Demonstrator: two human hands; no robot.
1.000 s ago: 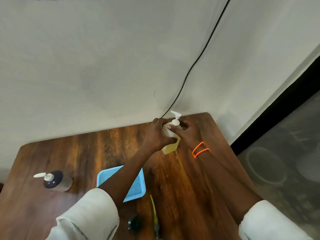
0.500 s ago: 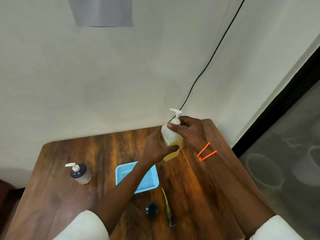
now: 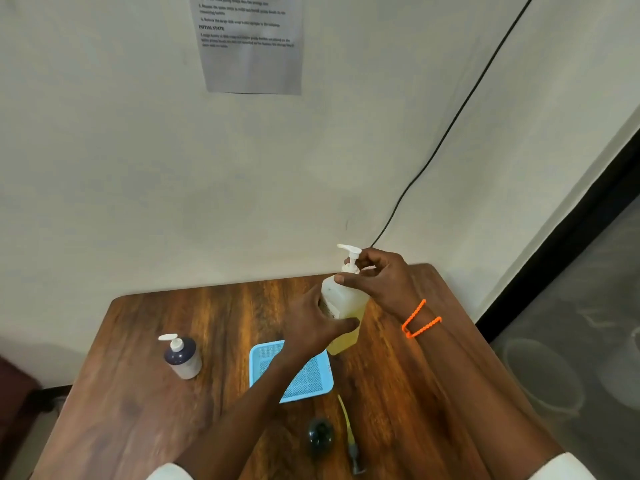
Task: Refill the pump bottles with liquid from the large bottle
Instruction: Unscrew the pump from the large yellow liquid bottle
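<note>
Large bottle point(image 3: 346, 306) of yellow liquid, white pump on, tilted above the table; small dark-topped pump bottle point(image 3: 181, 356) upright at left.

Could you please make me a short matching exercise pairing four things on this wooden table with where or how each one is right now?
Things:
1. Pale plastic pump bottle with yellow liquid
2. Small pump bottle with dark liquid
3. Light blue perforated plastic tray
4. Thin yellow tube

States:
A. Lies near the table's front edge
B. Stands alone on the left
C. Held by both hands
D. Partly under the left forearm

Pairs: 1-C, 2-B, 3-D, 4-A
</note>
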